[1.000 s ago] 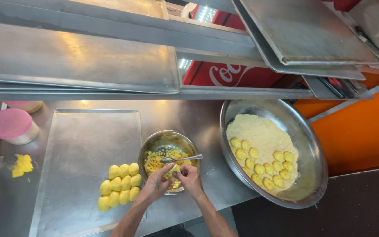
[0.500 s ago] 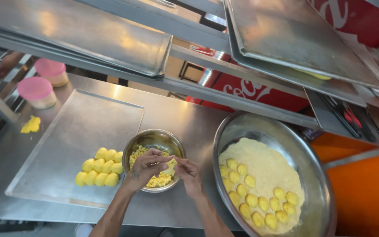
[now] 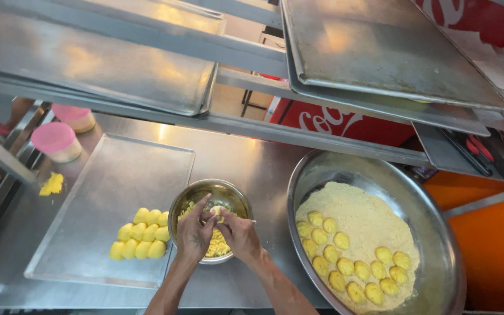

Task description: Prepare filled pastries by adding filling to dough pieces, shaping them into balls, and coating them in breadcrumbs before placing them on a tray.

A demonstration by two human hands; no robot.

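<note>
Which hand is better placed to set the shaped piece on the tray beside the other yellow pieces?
Probably the left hand: it is nearer the tray, and the yellow pieces lie just left of it. The right hand sits on the bowl's far side.

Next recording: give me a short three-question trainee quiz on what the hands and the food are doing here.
1. True or false: both hands, the left hand and the right hand, meet over the small steel bowl.
2. Where do the shaped yellow pieces lie?
A. on the flat tray
B. on the upper shelf
C. in the pink-lidded tub
3. Fill in: the large round pan holds pale crumb and ____ pieces resting on it.

Key
1. True; the fingertips come together above the yellow filling.
2. A; they sit in a cluster near the tray's front right corner.
3. Yellow, oval coated pieces, set in rough rows.
</note>
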